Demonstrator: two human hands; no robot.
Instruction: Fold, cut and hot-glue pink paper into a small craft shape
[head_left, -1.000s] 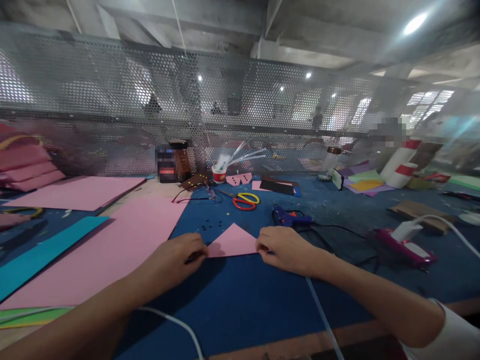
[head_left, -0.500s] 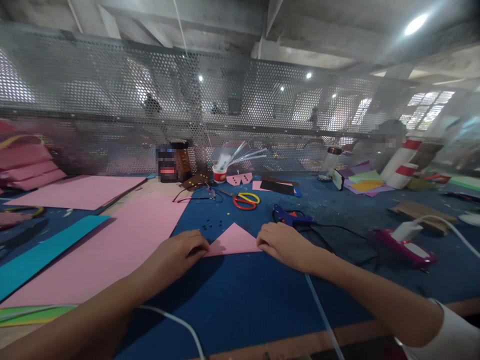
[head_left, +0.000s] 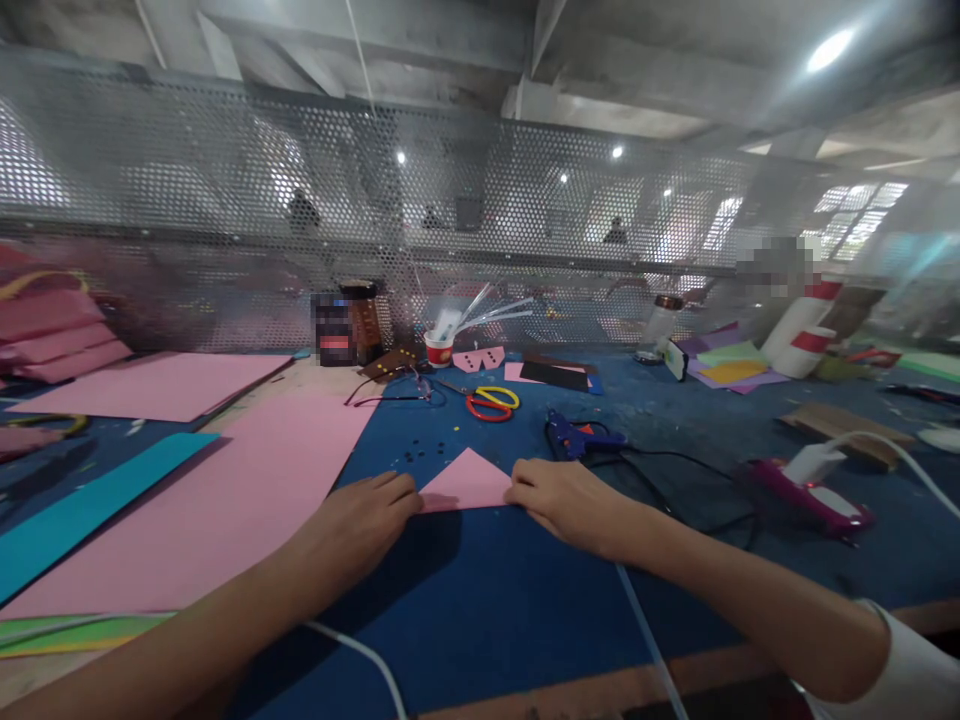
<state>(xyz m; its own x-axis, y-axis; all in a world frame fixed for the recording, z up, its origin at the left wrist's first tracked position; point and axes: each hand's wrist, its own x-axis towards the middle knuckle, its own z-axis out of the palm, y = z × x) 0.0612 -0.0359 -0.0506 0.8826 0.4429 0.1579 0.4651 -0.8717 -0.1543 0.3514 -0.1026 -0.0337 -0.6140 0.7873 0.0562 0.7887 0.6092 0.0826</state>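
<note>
In the head view, the left hand (head_left: 369,515) and right hand (head_left: 561,500) pinch the left and right corners of a pink triangle (head_left: 468,484) at the near middle of the blue bench (head_left: 480,615). Scissors (head_left: 489,416) and a glue gun (head_left: 583,440) lie farther off.

A perforated screen (head_left: 495,210) stands behind; a lamp (head_left: 831,48) glows overhead.

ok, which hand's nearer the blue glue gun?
Right. The right hand is just on the near side of the blue glue gun; the left hand is farther off to its left.
</note>
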